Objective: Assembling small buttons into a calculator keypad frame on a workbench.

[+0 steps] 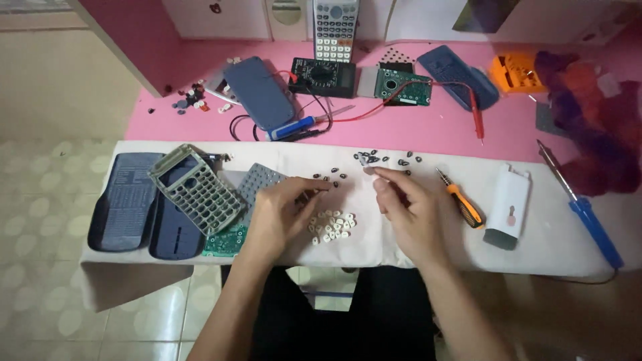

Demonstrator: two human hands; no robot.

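Dark keys [384, 159] | right hand [408, 207] pinches one (fingertips together) | left hand [281, 217] curled, grip unclear, beside white keys [332, 226]

Your left hand [281, 217] sits at frame centre, your right hand [408, 207] just beside it. White keys [332, 226] lie between them; dark keys [384, 160] lie above. Keypad frame [197, 189] lies left, screwdriver [461, 200] right, multimeter [323, 77] at upper centre.

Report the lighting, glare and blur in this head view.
Head view: soft, even light with faint shadows; no strong glare on the white cloth; left hand and right hand slightly soft; the small black keys lack fine detail; the purple fabric at the right edge is blurred.
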